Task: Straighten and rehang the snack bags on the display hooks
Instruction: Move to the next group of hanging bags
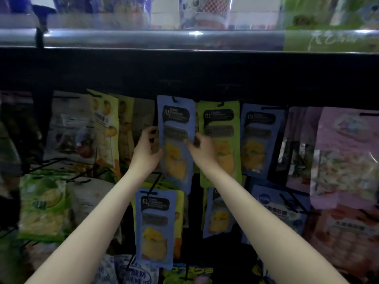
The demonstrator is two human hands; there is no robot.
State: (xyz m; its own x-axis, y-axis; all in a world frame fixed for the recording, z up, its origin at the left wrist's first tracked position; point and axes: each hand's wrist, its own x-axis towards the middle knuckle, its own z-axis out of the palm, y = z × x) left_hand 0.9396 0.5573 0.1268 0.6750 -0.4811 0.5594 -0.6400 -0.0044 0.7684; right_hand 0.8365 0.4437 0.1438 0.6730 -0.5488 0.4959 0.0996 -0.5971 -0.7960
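Note:
A blue snack bag (176,119) with yellow fruit pieces hangs from a black hook (174,99) in the middle of the upper row, tilted slightly. My left hand (146,149) grips its left edge, fingers curled behind it. On the opposite edge, my right hand (202,147) pinches the bag at mid-height. To the right hang a green bag (220,128) and another blue bag (259,138) of the same design.
A second row below holds a blue bag (156,226), a pale blue bag (281,210) and a green-white bag (44,201). Yellow bags (106,128) hang at left, a large pink bag (348,156) at right. Bare black hooks (80,177) jut out lower left. A shelf edge (143,38) runs overhead.

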